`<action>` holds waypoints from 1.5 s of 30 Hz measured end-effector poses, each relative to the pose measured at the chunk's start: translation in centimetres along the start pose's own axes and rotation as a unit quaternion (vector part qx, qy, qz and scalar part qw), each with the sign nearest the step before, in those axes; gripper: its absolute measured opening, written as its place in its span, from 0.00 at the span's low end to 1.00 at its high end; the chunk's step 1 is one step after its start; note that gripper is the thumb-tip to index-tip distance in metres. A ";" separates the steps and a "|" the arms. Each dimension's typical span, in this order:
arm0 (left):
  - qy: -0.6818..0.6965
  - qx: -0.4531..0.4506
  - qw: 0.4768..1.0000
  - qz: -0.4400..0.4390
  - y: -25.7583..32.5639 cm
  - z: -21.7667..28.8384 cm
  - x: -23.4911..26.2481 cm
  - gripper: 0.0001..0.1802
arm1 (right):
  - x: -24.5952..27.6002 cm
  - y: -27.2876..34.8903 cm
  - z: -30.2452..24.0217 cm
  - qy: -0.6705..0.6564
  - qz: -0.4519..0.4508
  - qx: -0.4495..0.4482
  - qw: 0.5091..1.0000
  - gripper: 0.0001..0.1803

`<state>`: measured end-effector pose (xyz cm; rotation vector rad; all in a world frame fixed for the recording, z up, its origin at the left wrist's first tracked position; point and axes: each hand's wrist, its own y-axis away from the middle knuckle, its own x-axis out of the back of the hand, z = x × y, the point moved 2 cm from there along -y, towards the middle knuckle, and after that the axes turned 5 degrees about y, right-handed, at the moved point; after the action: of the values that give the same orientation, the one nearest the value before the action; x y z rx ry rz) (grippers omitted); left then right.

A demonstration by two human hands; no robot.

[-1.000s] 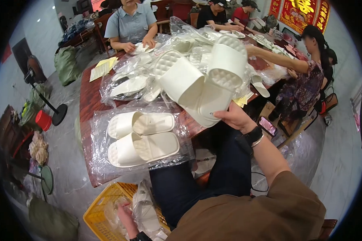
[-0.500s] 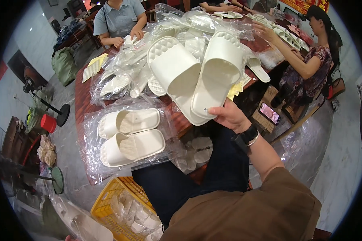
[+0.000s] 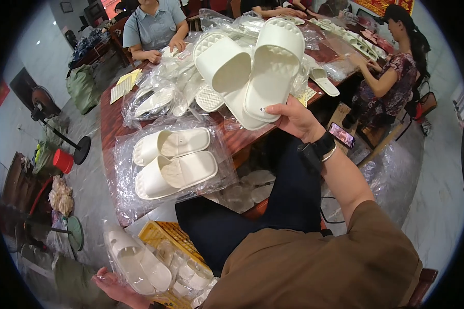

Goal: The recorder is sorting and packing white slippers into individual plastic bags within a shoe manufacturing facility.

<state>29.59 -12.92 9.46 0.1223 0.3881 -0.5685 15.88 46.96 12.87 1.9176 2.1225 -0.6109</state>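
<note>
My right hand grips a pair of white slippers by their heel ends, thumb on top, and holds them up over the table edge. At the lower left my left hand is open, palm up with loosely bent fingers. Right beside it, over the yellow crate, is a pair of white slippers in a clear bag; whether the hand still touches the bag is hard to see. Another white pair lies side by side on clear plastic bags at the table's near left.
Bagged slippers are heaped across the dark red table. Yellow sheets lie at its left edge. Two co-workers sit at the far side and right. A phone sits by the table; a fan and red bucket stand left.
My left hand has come into view with the bagged pair, which has moved right over the crate. The slippers in my right hand have risen slightly in view. The right co-worker has lowered an arm.
</note>
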 end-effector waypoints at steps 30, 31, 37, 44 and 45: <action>-0.066 0.155 0.910 -0.378 3.4 2.2 -2.2 0.19 | 2.3 3.4 0.8 0.069 0.054 0.068 0.994 0.29; -0.088 0.125 0.923 -0.353 4.3 1.8 -3.3 0.19 | 3.2 3.4 0.7 0.082 0.077 0.047 0.993 0.32; -0.162 0.046 0.954 -0.248 6.6 -2.1 -8.3 0.26 | 5.8 3.2 -0.1 0.152 0.059 0.036 0.986 0.29; -0.321 0.026 0.903 -0.284 6.3 -3.6 -10.9 0.25 | 8.7 -0.6 1.6 0.130 0.076 0.046 0.988 0.28; -0.327 0.030 0.901 -0.283 6.7 -3.8 -11.6 0.25 | 9.4 -1.2 1.7 0.143 0.089 0.053 0.984 0.27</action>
<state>23.08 -0.69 10.51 -0.1341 -0.2700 -1.1506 13.29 54.55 7.55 2.3477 2.0782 -0.4417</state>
